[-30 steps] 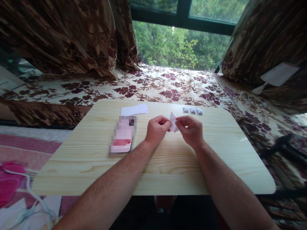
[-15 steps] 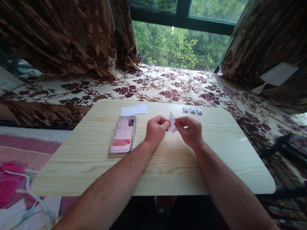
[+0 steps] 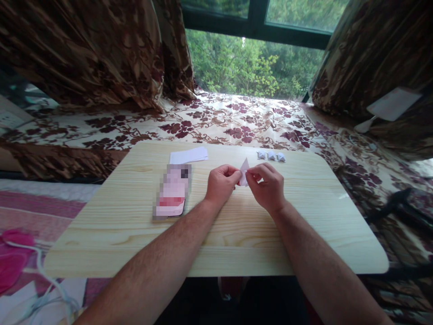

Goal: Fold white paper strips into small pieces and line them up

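Note:
A small folded white paper (image 3: 245, 166) with a pointed top is pinched between my two hands above the middle of the table. My left hand (image 3: 221, 183) grips its left edge between thumb and fingers. On the other side, my right hand (image 3: 268, 184) holds the right edge in a pinch. The fingertips cover part of the folds. Three small folded white paper pieces (image 3: 271, 155) sit in a row at the table's back right. Farther left lies a stack of white paper strips (image 3: 188, 155).
A pink phone (image 3: 172, 192), partly blurred out, lies on the wooden table (image 3: 111, 225) left of my hands. Behind the table is a ledge with flowered cloth (image 3: 237, 117). A white cable (image 3: 40, 262) hangs at the lower left.
The folded paper has turned slightly, its point now a little farther right. My hands have drawn slightly closer together, both still pinching it.

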